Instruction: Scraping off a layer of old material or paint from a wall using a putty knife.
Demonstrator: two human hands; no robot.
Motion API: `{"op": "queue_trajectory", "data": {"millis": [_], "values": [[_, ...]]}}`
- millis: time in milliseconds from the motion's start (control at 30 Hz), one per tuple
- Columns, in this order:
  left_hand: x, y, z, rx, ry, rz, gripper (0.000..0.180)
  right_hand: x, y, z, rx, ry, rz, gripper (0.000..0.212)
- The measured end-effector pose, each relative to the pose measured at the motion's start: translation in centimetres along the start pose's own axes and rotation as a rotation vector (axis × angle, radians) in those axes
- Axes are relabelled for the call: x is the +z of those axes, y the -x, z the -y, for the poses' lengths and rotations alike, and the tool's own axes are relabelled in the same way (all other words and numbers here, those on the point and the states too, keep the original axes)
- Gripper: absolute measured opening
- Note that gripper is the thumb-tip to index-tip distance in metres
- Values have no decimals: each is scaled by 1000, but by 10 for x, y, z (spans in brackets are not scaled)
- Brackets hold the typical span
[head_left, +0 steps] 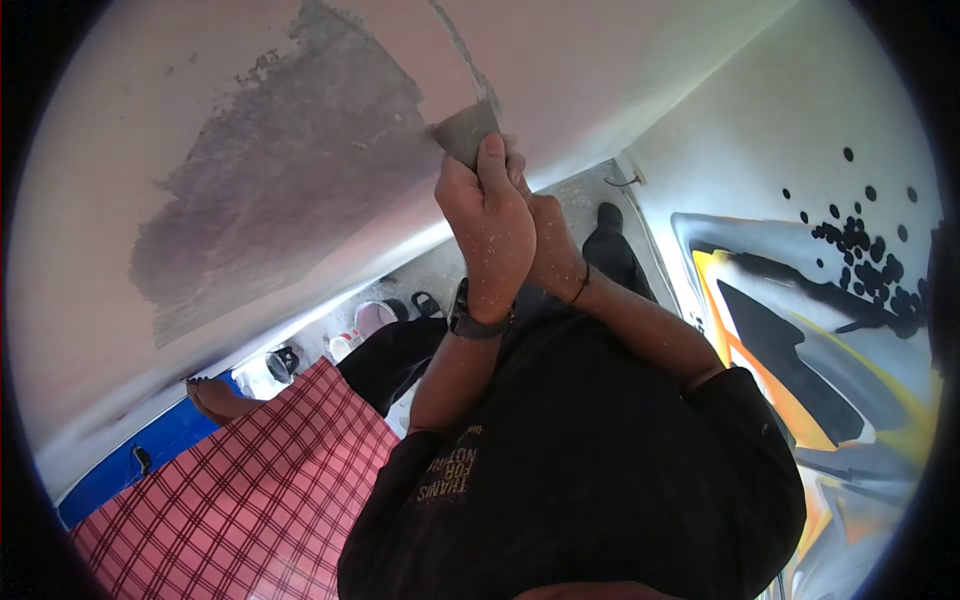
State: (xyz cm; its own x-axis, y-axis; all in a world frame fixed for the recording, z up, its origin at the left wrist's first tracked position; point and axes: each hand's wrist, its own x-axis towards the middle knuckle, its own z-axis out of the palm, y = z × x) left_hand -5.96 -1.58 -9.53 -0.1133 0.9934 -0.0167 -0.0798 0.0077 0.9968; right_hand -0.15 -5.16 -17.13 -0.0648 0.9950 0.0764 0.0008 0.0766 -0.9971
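My left hand [487,225], a dark watch on its wrist, is closed around a scraper [468,133] with its thumb pressed up against the blade. The handle is hidden inside the grip. My right hand [550,238], with a thin dark band at the wrist, is closed close behind the left one, and its fingers are mostly covered. The blade's edge meets the pinkish wall [560,80], beside a large rough grey patch [290,160] where the coating is off. A narrow grey strip [462,45] runs up the wall from the blade. Pale flecks speckle my left hand.
Another person in a red checked garment [250,490] stands close on my left, an arm near the wall. Beyond are a bucket [375,317], a dark sandal [427,303] and a blue surface [165,450]. A painted wall [850,330] rises on my right.
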Motion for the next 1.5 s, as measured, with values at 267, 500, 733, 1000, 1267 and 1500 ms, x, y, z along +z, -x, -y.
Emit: {"op": "queue_trajectory", "data": {"millis": [267,500,733,1000,1267,1500], "values": [[-1,4,-4,-38,15,15,26,2,3,2,-65,81,18,9],[-1,7,-8,-19,-16,-2,26,4,8,0,-68,50,40,9],[-3,6,-9,4,-12,-1,26,6,4,1,-39,65,32,10],[1,1,-13,52,15,25,26,-1,0,10,5,41,59,11],[3,0,-15,12,26,-23,28,-3,-3,6,-71,154,62,11],[0,1,-14,-20,32,-1,27,-1,1,7,16,70,28,12]]}}
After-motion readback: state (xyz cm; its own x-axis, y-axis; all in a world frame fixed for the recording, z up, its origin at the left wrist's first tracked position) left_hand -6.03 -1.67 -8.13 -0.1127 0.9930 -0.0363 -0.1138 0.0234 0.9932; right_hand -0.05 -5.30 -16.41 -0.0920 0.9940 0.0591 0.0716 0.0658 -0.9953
